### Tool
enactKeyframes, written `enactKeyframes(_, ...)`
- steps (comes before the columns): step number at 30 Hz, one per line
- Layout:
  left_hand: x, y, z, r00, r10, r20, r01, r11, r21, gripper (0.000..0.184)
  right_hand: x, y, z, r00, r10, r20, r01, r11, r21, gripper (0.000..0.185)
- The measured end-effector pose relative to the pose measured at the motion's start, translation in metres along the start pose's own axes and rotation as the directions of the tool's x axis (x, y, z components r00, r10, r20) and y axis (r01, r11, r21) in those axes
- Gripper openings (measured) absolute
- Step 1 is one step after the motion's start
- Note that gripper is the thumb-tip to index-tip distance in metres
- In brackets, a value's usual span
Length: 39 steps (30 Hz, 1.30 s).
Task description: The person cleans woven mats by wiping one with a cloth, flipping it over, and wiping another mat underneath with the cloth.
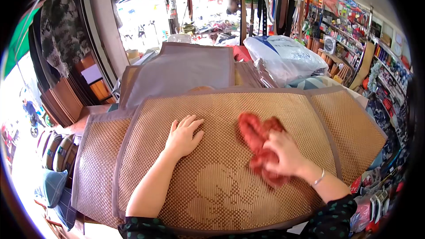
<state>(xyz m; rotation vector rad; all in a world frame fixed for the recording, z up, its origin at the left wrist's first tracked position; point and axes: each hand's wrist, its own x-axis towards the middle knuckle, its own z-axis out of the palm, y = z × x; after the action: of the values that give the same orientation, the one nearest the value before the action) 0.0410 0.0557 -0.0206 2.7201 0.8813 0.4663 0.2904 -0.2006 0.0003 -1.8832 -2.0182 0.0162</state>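
Note:
A woven tan mat (pixel 212 110) with a grey-brown fabric border lies spread out in front of me, a darker branch-like pattern near its front edge. My left hand (pixel 183 136) rests flat on the mat, fingers spread and holding nothing. On the right, my right hand (pixel 283 155) is closed around a bunched red cloth (pixel 251 128), pressed against the mat's surface. Hand and cloth are a little blurred. Part of the cloth is hidden under my fingers.
Other woven mats (pixel 99 159) stick out beneath on both sides. A grey panel (pixel 186 68) lies behind, beside a white plastic-wrapped package (pixel 285 59). Stocked shelves (pixel 345 40) line the right. Cushions (pixel 51 186) sit low on the left.

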Motion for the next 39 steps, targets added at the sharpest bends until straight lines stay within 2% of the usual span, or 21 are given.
enactKeyframes(2, 0.001, 0.001, 0.001, 1.0, 0.004, -0.016, -0.004, 1.0, -0.006, 0.049, -0.013, -0.039, 0.005, 0.971, -0.232, 0.053, 0.232, 0.973, 0.002, 0.052)
enactKeyframes(4, 0.001, 0.003, 0.004, 1.0, 0.02, -0.022, -0.02, 1.0, -0.001, 0.049, -0.011, -0.07, 0.022, 0.889, -0.448, 0.094, 0.436, 0.892, 0.122, 0.054)
enactKeyframes(6, 0.001, 0.002, 0.002, 0.999, 0.024, -0.045, -0.024, 1.0, -0.001, 0.048, 0.008, -0.087, 0.04, 0.831, -0.556, 0.027, 0.547, 0.825, 0.145, 0.052)
enactKeyframes(8, 0.001, -0.002, 0.003, 0.998, 0.034, -0.045, -0.034, 0.999, 0.002, 0.048, 0.045, -0.074, 0.054, 0.838, -0.542, -0.057, 0.539, 0.81, 0.231, 0.051)
enactKeyframes(9, 0.003, -0.007, 0.006, 0.999, 0.026, -0.034, -0.026, 1.0, 0.003, 0.048, 0.065, -0.065, 0.059, 0.791, -0.582, -0.189, 0.612, 0.738, 0.286, 0.05)
enactKeyframes(11, 0.003, -0.01, 0.002, 0.999, 0.025, -0.025, -0.025, 1.0, 0.01, 0.049, 0.09, -0.042, 0.045, 0.904, -0.401, -0.146, 0.426, 0.865, 0.265, 0.047)
enactKeyframes(12, 0.001, -0.01, -0.002, 1.0, 0.004, -0.008, -0.004, 1.0, -0.004, 0.049, 0.093, -0.025, 0.033, 0.991, -0.132, 0.007, 0.129, 0.98, 0.151, 0.046)
enactKeyframes(14, -0.001, -0.009, -0.007, 1.0, -0.016, 0.008, 0.016, 1.0, -0.02, 0.049, 0.086, 0.023, 0.031, 0.988, 0.084, -0.132, -0.063, 0.985, 0.159, 0.046)
enactKeyframes(16, -0.002, -0.008, -0.007, 0.999, -0.041, 0.019, 0.041, 0.999, -0.012, 0.049, 0.057, 0.036, 0.011, 0.964, 0.179, -0.197, -0.182, 0.983, 0.004, 0.05)
enactKeyframes(18, -0.002, -0.009, -0.005, 0.999, -0.034, 0.009, 0.034, 0.999, -0.027, 0.049, 0.021, 0.052, 0.021, 0.956, 0.16, -0.245, -0.181, 0.981, -0.064, 0.056)
enactKeyframes(20, -0.001, -0.009, -0.004, 0.999, -0.035, 0.001, 0.035, 0.999, -0.04, 0.048, -0.014, 0.027, 0.017, 0.983, 0.096, -0.155, -0.112, 0.988, -0.102, 0.064)
enactKeyframes(22, 0.0, -0.007, -0.003, 1.0, -0.02, 0.0, 0.02, 1.0, -0.022, 0.049, -0.032, -0.012, 0.018, 0.993, -0.069, -0.099, 0.057, 0.992, -0.114, 0.066)
enactKeyframes(26, 0.001, -0.003, -0.003, 1.0, -0.018, -0.016, 0.018, 1.0, -0.013, 0.049, -0.013, -0.074, 0.036, 0.908, -0.418, -0.025, 0.419, 0.905, 0.075, 0.06)
enactKeyframes(28, 0.001, -0.008, 0.001, 0.999, -0.017, -0.037, 0.016, 0.999, -0.028, 0.048, 0.024, -0.083, 0.039, 0.876, -0.472, -0.096, 0.48, 0.84, 0.251, 0.064)
enactKeyframes(29, 0.002, -0.011, 0.002, 1.0, -0.006, -0.025, 0.006, 1.0, -0.004, 0.048, 0.045, -0.083, 0.034, 0.873, -0.475, -0.106, 0.486, 0.838, 0.25, 0.064)
enactKeyframes(31, 0.0, -0.023, 0.004, 0.999, 0.021, -0.025, -0.021, 1.0, -0.007, 0.048, 0.088, -0.08, 0.019, 0.892, -0.444, -0.082, 0.451, 0.866, 0.217, 0.061)
enactKeyframes(32, 0.0, -0.027, 0.002, 0.999, 0.049, -0.02, -0.049, 0.999, -0.02, 0.048, 0.09, -0.065, 0.024, 0.933, -0.349, -0.085, 0.358, 0.923, 0.141, 0.06)
enactKeyframes(33, 0.001, -0.018, -0.001, 0.999, -0.045, -0.009, 0.045, 0.998, -0.042, 0.047, 0.093, -0.049, 0.03, 0.964, -0.25, -0.087, 0.256, 0.964, 0.066, 0.06)
enactKeyframes(34, 0.001, -0.015, -0.003, 0.999, -0.049, -0.014, 0.048, 0.998, -0.039, 0.047, 0.079, -0.014, 0.037, 0.99, -0.068, -0.127, 0.06, 0.996, -0.064, 0.06)
enactKeyframes(36, -0.001, -0.013, -0.006, 0.999, -0.05, 0.013, 0.05, 0.998, -0.025, 0.047, 0.065, 0.018, 0.025, 0.982, 0.139, -0.129, -0.144, 0.989, -0.029, 0.059)
enactKeyframes(39, 0.0, -0.012, -0.005, 0.999, -0.049, -0.001, 0.049, 0.997, -0.051, 0.047, 0.012, 0.033, 0.024, 0.956, 0.151, -0.252, -0.178, 0.98, -0.091, 0.061)
